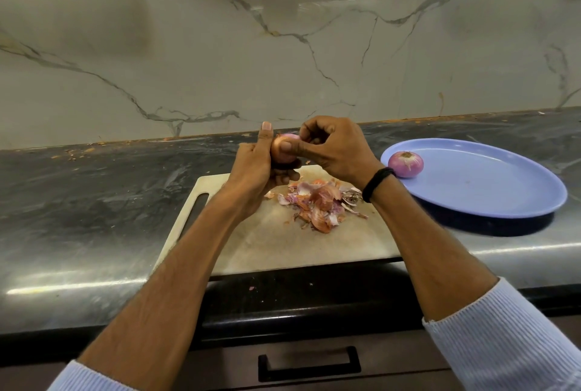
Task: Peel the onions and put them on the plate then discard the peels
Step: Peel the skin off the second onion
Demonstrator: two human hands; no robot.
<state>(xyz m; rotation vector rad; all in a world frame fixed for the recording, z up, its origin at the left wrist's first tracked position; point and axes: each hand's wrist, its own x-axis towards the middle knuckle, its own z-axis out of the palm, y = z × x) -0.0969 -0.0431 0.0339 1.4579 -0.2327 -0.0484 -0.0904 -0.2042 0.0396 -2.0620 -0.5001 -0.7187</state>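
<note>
Above the far edge of the cutting board [283, 246], my left hand [254, 167] curls around an onion [283, 148], thumb raised beside it. My right hand [336, 151] pinches at its top, thumb pressed on the skin. A heap of peels [317, 202] lies on the board. Just right of the board, on the counter [78, 202], a blue plate [490, 189] holds one peeled onion [405, 164].

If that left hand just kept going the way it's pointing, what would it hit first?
The left hand, gripping the onion, points away over the counter; nothing stands ahead, so probably the wall, though depth is unclear.
</note>
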